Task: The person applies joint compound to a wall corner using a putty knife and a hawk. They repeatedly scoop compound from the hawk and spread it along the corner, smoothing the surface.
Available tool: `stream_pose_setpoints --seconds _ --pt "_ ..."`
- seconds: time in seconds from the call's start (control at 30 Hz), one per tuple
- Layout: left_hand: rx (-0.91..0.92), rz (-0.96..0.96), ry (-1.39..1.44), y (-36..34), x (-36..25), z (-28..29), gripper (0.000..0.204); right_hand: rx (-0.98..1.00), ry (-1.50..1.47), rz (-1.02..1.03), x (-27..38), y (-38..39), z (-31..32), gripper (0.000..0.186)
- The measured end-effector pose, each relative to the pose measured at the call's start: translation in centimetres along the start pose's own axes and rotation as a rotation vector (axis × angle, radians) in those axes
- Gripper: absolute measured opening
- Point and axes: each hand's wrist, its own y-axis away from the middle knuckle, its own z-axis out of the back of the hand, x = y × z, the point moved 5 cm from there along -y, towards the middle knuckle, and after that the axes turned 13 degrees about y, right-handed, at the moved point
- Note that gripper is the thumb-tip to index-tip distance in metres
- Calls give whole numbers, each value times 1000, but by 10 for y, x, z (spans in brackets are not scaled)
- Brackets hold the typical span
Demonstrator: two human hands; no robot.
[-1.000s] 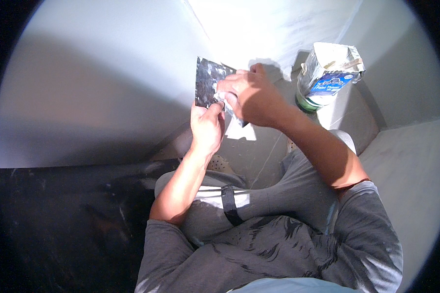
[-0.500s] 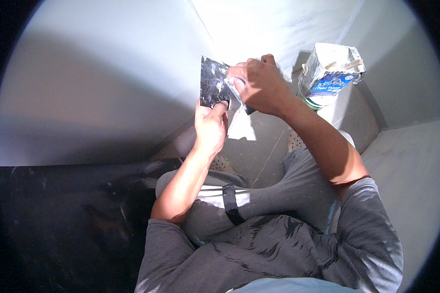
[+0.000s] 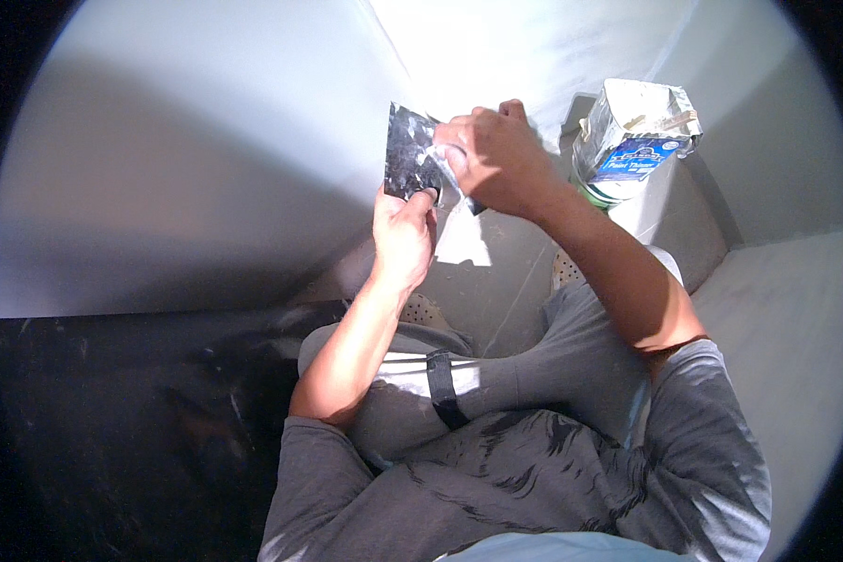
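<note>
Floor: grey
Walls: pale, glaring at 12 o'clock
Tin: at 2 o'clock, blue printed label
Left hand: gripping smeared plate
Right hand: clasping half-hidden blade

- Lettered in white across the blue label on a square, open-topped metal can.
- Marked with a pale round badge near the label's corner.

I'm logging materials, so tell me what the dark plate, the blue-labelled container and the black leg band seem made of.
Dark plate: metal or stiff plastic, smeared white; it looks thin, flat and straight-edged.
Blue-labelled container: probably thin sheet metal, judging by its silvery walls and ragged rim.
Black leg band: likely woven fabric, matte; it wraps closely, though the weave is too small to see.
</note>
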Motion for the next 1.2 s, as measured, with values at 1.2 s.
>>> stream_pose_setpoints --seconds 1.2 --pt "106 24 -86 0 11 -19 60 -59 31 -14 -22 -6 -8 23"
